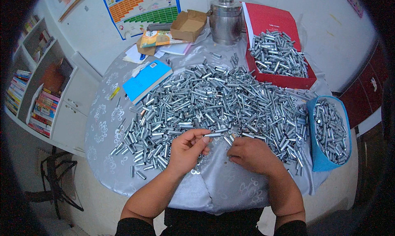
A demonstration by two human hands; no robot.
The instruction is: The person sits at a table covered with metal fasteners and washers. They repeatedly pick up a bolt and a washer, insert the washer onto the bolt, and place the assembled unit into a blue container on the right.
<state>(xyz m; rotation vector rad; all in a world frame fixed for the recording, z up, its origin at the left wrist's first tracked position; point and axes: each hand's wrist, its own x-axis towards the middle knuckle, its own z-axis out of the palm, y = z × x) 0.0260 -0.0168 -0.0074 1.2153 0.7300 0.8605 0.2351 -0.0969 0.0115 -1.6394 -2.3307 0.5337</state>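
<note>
My left hand (189,149) pinches a shiny metal sleeve (213,135) between thumb and fingers; a thinner metal part shows at its right end, though I cannot tell whether the two are joined. Just to the right, my right hand (250,154) is low over the tablecloth with its fingers curled down. Small metal sleeves (229,139) lie at its fingertips, and whether it grips one is hidden. Beyond both hands spreads a broad heap of metal sleeves, bolts and washers (213,103). A few flat washers (195,172) lie beside my left wrist.
A red box (285,81) at the back right and a blue fabric bin (319,165) at the right hold more metal parts. A blue book (147,81) borders the heap at left. Behind stand a steel pot (226,23) and a cardboard box (188,26). Grey cloth (105,162) covers the round table.
</note>
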